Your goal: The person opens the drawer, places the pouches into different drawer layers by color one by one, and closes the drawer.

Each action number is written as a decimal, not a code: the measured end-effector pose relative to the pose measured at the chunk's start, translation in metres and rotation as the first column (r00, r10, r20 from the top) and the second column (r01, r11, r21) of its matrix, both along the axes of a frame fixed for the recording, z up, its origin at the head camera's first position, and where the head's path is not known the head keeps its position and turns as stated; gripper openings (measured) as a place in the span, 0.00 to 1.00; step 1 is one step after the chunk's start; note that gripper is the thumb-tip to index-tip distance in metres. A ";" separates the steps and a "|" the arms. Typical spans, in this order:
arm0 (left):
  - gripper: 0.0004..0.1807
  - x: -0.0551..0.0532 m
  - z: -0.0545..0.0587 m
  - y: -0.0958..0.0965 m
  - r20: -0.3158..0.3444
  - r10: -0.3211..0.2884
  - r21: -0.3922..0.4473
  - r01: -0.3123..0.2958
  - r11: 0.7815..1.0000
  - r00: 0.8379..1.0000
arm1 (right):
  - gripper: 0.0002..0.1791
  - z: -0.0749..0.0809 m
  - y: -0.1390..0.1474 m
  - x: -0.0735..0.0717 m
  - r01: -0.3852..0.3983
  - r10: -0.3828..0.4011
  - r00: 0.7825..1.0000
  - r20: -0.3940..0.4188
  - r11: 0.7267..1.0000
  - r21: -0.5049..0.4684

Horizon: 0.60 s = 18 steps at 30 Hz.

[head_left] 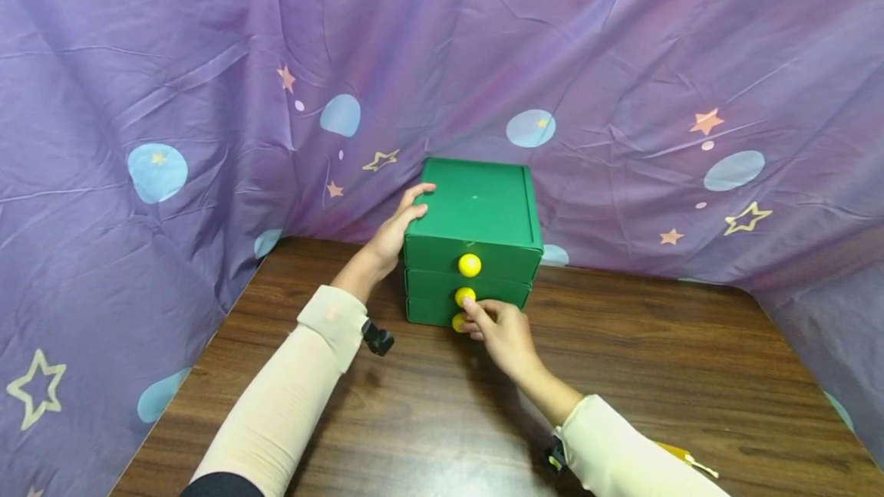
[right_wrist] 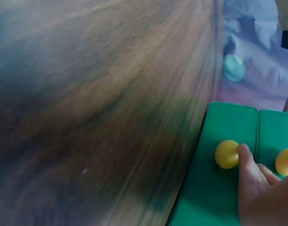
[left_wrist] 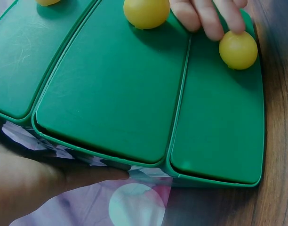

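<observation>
A green cabinet [head_left: 476, 202] with three stacked drawers stands on the table, its drawer fronts closed. Round yellow knobs mark the top drawer [head_left: 470, 264], middle drawer [left_wrist: 146, 10] and bottom drawer [right_wrist: 227, 154]. My left hand [head_left: 392, 232] rests against the cabinet's left side, fingertips at the top edge and a straight digit along the side in the left wrist view. With thumb and fingers, my right hand [head_left: 506, 334] pinches the middle knob. Its lower fingers [left_wrist: 210, 21] reach down beside the bottom knob, one fingertip right at it.
The brown wood-grain table [head_left: 663, 359] extends to both sides and in front of the cabinet. A purple cloth [head_left: 442, 44] with stars hangs close behind it. Partly hidden by the right sleeve is a yellow item [head_left: 677, 451] with a pale cord.
</observation>
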State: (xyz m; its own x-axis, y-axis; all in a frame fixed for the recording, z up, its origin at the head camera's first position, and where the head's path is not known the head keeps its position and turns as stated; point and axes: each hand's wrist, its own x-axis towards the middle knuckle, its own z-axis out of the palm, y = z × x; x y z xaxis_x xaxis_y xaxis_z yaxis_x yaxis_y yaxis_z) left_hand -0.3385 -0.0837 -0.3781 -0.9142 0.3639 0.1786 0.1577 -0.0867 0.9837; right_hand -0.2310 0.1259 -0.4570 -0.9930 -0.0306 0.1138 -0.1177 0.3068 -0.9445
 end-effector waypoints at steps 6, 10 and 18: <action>0.29 0.001 0.001 0.000 0.009 0.001 0.006 -0.001 1.000 1.000 | 0.18 -0.007 0.007 0.002 0.048 -0.034 0.996 -0.079 0.981 0.187; 0.29 0.001 0.000 0.000 0.015 -0.002 0.016 0.001 1.000 1.000 | 0.17 -0.013 0.010 0.002 0.061 -0.044 0.996 -0.074 0.967 0.248; 0.29 0.001 0.001 0.001 0.011 -0.003 0.018 0.003 1.000 1.000 | 0.20 -0.026 0.009 0.002 0.007 -0.009 0.996 0.091 1.000 0.020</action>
State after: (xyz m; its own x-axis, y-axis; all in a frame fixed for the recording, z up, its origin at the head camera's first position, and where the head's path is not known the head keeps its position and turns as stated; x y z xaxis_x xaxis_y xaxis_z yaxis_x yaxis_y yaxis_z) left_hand -0.3377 -0.0830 -0.3776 -0.9149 0.3634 0.1756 0.1470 -0.1052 0.9835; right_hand -0.2292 0.1346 -0.4829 -0.9995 -0.0238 0.0224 -0.0289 0.3264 -0.9448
